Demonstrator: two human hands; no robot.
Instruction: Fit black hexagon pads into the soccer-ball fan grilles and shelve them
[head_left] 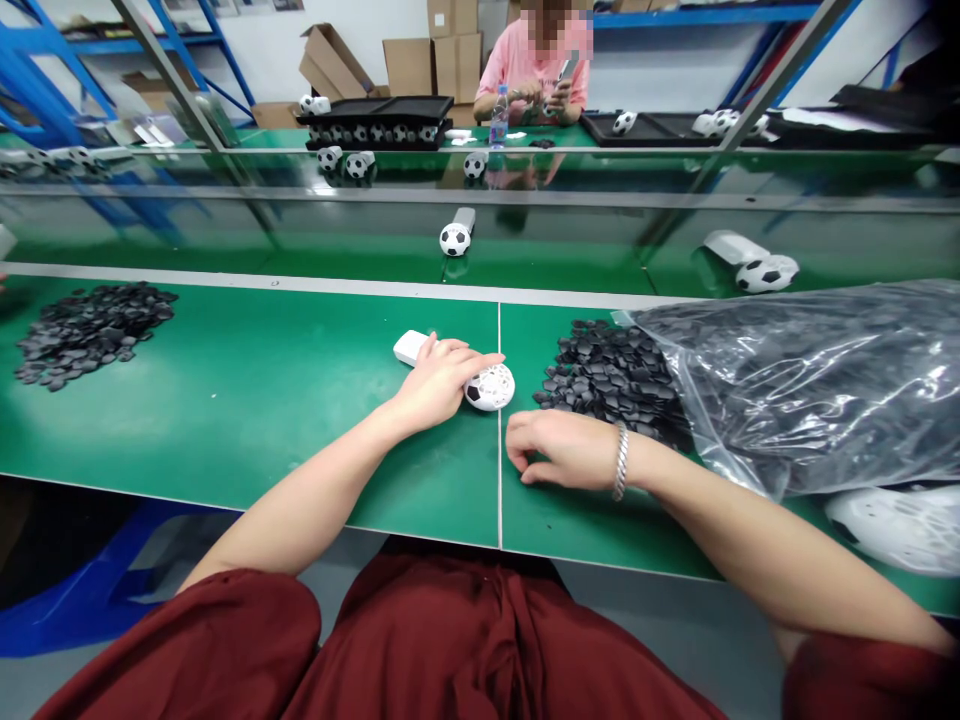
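Note:
A white device (pixel 490 388) with a soccer-ball head and a flat white handle lies on the green bench. My left hand (pixel 439 385) is wrapped over its neck, fingers reaching onto the ball. Some panels on the ball are black, others white openwork. To the right, my right hand (pixel 551 445) rests low over the bench with its fingers curled in. Whatever those fingertips hold, if anything, is hidden. Just behind that hand spreads a pile of small black plastic pieces (pixel 611 375).
A clear plastic bag (pixel 825 380) of black pieces lies at right, by another ball-headed device (pixel 900 525). A second black pile (pixel 97 330) is at left. Beyond the ledge, ball-headed devices (pixel 455 238) lie on a green belt. A person (pixel 536 75) sits across.

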